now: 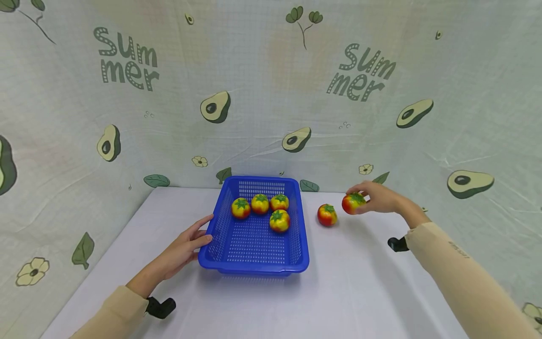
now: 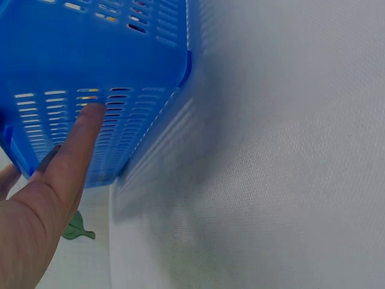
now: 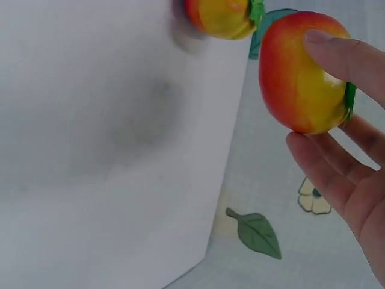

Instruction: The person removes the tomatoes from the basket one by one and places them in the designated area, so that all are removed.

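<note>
One white desk [image 1: 347, 292] carries all the items you are working with.

Your blue basket [image 1: 254, 270] stands upright near the middle of the desk. Its near portion of floor is bare; its far portion is occupied.

Your left hand [image 1: 185, 248] is at the left side of the basket. The thumb lies straight against the outer wall, and the hand touches the basket without a visible wrap around the rim. Your right hand [image 1: 381, 197], at the far right, is narrowed around one fruit between thumb and fingers.

Six red-and-yellow fruits with green tops are visible. Check their positions as follows:

Inside the basket, four: a left fruit [image 1: 241, 208], a middle fruit [image 1: 260, 204] and a right fruit [image 1: 279, 202] form a row at the far end; a nearer fruit [image 1: 280, 221] sits just on the near side of the right one.

Outside the basket, two: the held fruit [image 1: 351, 204], apparently raised off the desk, and a loose fruit [image 1: 327, 215] on the desk, between the basket and your right hand.

Progress, judged as basket loading: four done, two left. These views alone do not confirm the direction of transfer.
</note>
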{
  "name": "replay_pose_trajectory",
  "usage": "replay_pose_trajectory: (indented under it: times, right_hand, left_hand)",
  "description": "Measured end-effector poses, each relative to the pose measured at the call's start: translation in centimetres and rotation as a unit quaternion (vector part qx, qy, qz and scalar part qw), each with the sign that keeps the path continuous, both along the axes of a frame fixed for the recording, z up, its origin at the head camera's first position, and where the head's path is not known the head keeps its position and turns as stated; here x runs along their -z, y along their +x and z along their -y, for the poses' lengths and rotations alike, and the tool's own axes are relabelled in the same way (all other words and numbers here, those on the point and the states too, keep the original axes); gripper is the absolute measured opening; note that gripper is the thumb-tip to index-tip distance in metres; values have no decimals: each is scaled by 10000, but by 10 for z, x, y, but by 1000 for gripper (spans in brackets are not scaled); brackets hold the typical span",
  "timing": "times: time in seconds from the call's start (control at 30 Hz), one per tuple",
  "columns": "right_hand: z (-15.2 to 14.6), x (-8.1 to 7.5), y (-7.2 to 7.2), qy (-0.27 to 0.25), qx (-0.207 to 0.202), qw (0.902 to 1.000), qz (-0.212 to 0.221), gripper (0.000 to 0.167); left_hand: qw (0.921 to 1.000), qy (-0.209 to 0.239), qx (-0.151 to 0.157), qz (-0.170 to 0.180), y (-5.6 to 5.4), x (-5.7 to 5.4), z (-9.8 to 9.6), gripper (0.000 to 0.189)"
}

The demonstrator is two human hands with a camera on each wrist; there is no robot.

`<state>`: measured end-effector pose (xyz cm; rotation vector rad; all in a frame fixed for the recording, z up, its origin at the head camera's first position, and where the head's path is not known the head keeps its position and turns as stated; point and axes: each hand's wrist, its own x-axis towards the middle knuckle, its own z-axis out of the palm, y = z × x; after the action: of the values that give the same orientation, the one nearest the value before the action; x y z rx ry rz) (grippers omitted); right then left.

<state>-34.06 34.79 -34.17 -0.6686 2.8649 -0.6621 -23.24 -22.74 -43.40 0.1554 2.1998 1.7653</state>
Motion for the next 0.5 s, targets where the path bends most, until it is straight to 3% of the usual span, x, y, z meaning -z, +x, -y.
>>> replay_pose_trajectory:
  times: [0.5]
  right_hand:
    - [-14,38,-15,199,255,9993,177,55]
  left_hand:
    - [10000,-26,-51,-30,0,0,-1,71]
